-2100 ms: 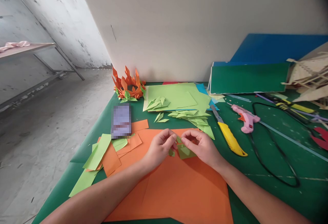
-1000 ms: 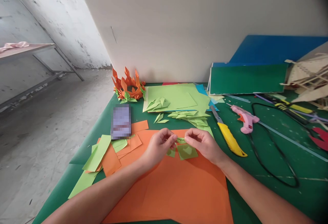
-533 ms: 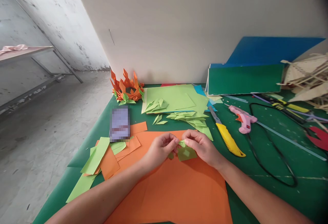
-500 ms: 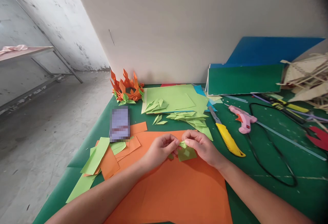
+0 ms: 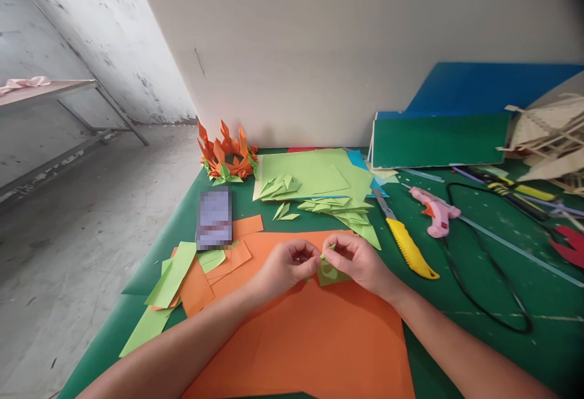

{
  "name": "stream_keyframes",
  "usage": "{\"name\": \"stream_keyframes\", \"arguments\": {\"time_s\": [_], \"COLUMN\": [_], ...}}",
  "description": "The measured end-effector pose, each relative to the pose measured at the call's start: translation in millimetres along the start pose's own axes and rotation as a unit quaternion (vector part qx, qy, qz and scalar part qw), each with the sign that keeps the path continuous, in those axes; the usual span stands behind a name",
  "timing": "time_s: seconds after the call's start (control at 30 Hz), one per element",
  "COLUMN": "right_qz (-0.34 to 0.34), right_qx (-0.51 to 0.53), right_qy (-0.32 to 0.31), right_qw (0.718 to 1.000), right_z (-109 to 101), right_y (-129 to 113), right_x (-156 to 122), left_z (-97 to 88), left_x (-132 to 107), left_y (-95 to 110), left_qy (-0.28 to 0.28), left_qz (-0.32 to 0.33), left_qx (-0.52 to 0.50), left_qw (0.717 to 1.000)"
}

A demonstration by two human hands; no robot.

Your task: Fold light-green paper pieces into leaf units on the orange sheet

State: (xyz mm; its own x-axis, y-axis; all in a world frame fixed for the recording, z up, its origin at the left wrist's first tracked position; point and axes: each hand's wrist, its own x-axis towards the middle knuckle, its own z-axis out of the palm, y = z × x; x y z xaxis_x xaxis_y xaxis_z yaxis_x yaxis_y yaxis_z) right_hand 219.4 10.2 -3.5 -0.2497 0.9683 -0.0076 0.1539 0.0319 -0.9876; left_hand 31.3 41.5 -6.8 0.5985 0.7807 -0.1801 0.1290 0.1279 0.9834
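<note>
My left hand and my right hand meet over the large orange paper sheet. Between their fingertips they pinch a small folded piece of light-green paper, mostly covered by the fingers. Both hands are closed, thumbs against fingers. Just under them lies a green paper piece, partly hidden by my right hand. Beyond the hands are a heap of folded green paper leaves, two or so loose leaves, and another leaf pile on green sheets.
Left are cut green strips, orange pieces and a blurred phone-like object. An orange paper-folded crown stands behind. Rightward lie a yellow-handled knife, pink glue gun and its black cord. A white board rises behind.
My fingers have shifted slightly on the small green paper, and a pointed bit of it now sticks up by my right fingertips. The camera view has moved a little.
</note>
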Motion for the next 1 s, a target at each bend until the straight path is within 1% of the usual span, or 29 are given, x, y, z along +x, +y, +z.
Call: {"name": "stream_keyframes", "arguments": {"time_s": [0.13,0.27,0.4,0.47,0.53,0.6,0.67,0.73,0.83,1.0], "right_qz": [-0.004,0.007,0.012,-0.023,-0.089,-0.162,-0.224,-0.264,-0.285,-0.269], "right_qx": [-0.006,0.047,0.102,0.107,0.065,-0.025,-0.122,-0.182,-0.21,-0.18], "right_qy": [0.006,0.008,0.017,0.041,0.069,0.079,0.074,0.065,0.059,0.03], "right_qw": [1.0,0.999,0.995,0.993,0.992,0.983,0.964,0.945,0.933,0.946], "right_z": [1,2,1,2,2,3,2,1,-2,-3], "right_y": [1,4,5,6,7,8,8,8,8,9], "right_x": [-1,0,2,2,1,0,0,0,0,-2], "left_z": [5.6,10.0,7.7,5.1,2.8,1.6,1.8,2.9,4.7,5.0], "left_x": [-2,-2,-1,-1,-1,-1,-1,-1,-2,-4], "left_y": [1,5,10,11,11,11,12,13,15,17], "left_qy": [0.024,0.043,0.047,0.057,0.066,0.065,0.055,0.045,0.042,0.042], "left_qz": [0.022,0.032,-0.018,-0.041,-0.046,-0.051,-0.066,-0.08,-0.09,-0.086], "left_qx": [0.009,-0.011,-0.069,-0.104,-0.133,-0.154,-0.17,-0.18,-0.182,-0.174], "left_qw": [0.999,0.999,0.996,0.992,0.988,0.985,0.982,0.979,0.978,0.98]}}
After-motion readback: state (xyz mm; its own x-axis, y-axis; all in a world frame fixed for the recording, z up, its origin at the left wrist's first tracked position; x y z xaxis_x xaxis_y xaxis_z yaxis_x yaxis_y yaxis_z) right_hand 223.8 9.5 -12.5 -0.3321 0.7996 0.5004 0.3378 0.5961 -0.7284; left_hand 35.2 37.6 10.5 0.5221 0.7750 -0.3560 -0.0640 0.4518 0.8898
